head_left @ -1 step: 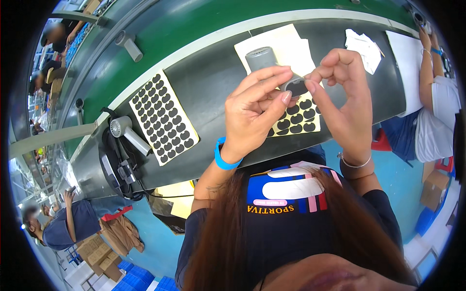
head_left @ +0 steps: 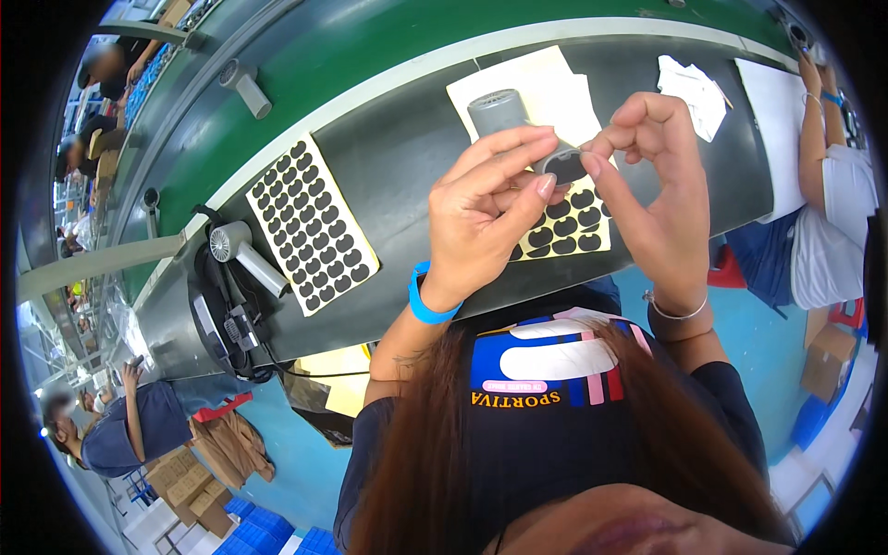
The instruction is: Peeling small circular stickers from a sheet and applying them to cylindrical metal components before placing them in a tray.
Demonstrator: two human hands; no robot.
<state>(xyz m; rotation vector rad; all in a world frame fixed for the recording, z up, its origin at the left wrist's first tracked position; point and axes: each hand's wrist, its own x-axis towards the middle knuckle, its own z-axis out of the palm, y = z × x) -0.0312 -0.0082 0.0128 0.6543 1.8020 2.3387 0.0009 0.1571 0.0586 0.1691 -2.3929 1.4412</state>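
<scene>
My left fingers cover most of the handle of the grey device, so I see little more than its round, slotted head and the dark end face (head_left: 566,166) that peeps out by my thumb. My left hand (head_left: 490,199) is closed around this grey device (head_left: 499,113), held above the bench (head_left: 407,139) in front of me. My right hand (head_left: 657,176) has its thumb and fingertip at the rim of that end face; whether they pinch anything there, I cannot tell. They also hide part of the near sticker sheet (head_left: 605,246) below. My hair (head_left: 416,444) and shirt block the near bench edge.

Against the earlier frame I find no difference: both hands and the device sit just where they were.

Behind the device lie pale papers (head_left: 569,97), with crumpled white paper (head_left: 694,97) off to the right. To my left lie a 2nd sticker sheet (head_left: 362,240), covered in dark shapes, and another grey device (head_left: 262,271) beside a black, cabled thing (head_left: 211,314). A co-worker's arms (head_left: 812,148) reach in at the far right, cut by the rim.
</scene>
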